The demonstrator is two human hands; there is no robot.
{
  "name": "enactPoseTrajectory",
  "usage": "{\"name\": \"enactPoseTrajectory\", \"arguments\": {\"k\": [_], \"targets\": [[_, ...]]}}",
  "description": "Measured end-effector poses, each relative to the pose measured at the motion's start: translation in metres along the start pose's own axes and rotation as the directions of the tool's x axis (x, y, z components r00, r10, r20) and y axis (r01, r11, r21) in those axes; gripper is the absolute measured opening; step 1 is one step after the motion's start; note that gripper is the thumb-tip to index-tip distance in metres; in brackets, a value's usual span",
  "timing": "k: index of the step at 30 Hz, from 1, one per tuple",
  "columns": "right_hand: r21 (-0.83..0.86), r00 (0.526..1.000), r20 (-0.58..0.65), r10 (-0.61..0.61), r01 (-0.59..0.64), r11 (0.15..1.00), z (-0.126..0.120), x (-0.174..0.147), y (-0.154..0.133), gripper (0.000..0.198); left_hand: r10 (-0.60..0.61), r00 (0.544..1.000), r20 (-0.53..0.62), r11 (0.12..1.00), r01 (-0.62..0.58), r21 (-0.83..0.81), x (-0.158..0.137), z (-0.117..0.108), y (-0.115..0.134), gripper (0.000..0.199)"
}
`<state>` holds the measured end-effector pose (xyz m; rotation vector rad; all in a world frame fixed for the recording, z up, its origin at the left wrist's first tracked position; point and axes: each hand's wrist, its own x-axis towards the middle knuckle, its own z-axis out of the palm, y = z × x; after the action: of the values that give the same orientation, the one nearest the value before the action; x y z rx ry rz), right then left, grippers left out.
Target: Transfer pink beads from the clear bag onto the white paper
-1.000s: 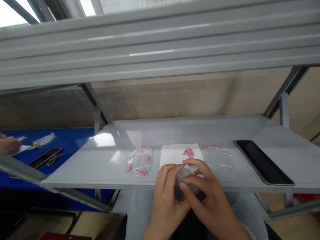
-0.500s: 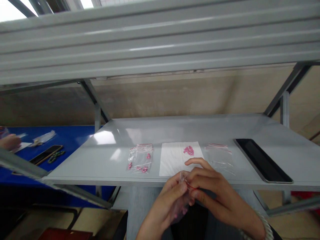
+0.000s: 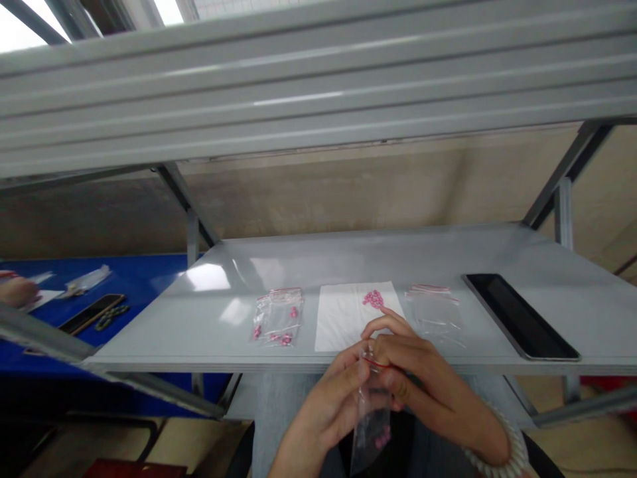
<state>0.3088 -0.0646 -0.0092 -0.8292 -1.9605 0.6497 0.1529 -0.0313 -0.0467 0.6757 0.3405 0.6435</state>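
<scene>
Between my two hands hangs a small clear zip bag (image 3: pixel 371 418) with a red seal line at its top and a few pink beads (image 3: pixel 382 438) at its bottom. My left hand (image 3: pixel 331 398) pinches the bag's top edge from the left. My right hand (image 3: pixel 418 372) grips the same edge at the right, thumb and fingers pressed on the seal. Just beyond my fingers, a white sheet (image 3: pixel 338 315) lies on the shelf with a pile of pink beads (image 3: pixel 373 299) on it.
Filled zip bags (image 3: pixel 277 318) with pink beads lie left of the sheet. Flat zip bags (image 3: pixel 435 312) lie to its right, then a dark tablet (image 3: pixel 517 315). On the blue table (image 3: pixel 164 272) at left are a phone (image 3: pixel 92 313) and another person's hand (image 3: pixel 18 292). A grey ridged beam (image 3: pixel 298 86) crosses overhead.
The bag now hangs more upright and shows more plainly, with its red seal line turned up between my fingers. Both hands stay close together at nearly the same spot.
</scene>
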Motion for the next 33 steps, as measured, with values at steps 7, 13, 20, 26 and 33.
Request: {"name": "enactPoseTrajectory", "arguments": {"k": [7, 13, 20, 26, 33], "targets": [[-0.189, 0.862, -0.506, 0.015, -0.128, 0.974, 0.008, -0.007, 0.011, 0.013, 0.337, 0.940, 0.057, 0.626, -0.269, 0.732, 0.001, -0.002, 0.052, 0.041], [-0.517, 0.937, -0.343, 0.063, -0.244, 0.820, 0.028, 0.001, 0.037, 0.020, 0.266, 0.926, 0.268, -0.303, -0.184, 0.935, 0.040, -0.023, 0.110, 0.035], [-0.712, 0.963, -0.231, 0.142, -0.267, 0.650, 0.041, 0.005, 0.064, 0.034, 0.002, 0.974, 0.227, -0.619, -0.177, 0.765, 0.091, -0.047, 0.123, 0.039], [-0.737, 0.947, -0.274, 0.169, -0.320, 0.595, 0.044, 0.002, 0.070, 0.040, -0.116, 0.978, 0.173, -0.677, -0.205, 0.707, 0.099, -0.039, 0.126, 0.044], [-0.741, 0.937, -0.279, 0.209, -0.349, 0.574, 0.046, 0.003, 0.070, 0.039, -0.146, 0.977, 0.154, -0.689, -0.212, 0.693, 0.100, -0.039, 0.127, 0.053]]}}
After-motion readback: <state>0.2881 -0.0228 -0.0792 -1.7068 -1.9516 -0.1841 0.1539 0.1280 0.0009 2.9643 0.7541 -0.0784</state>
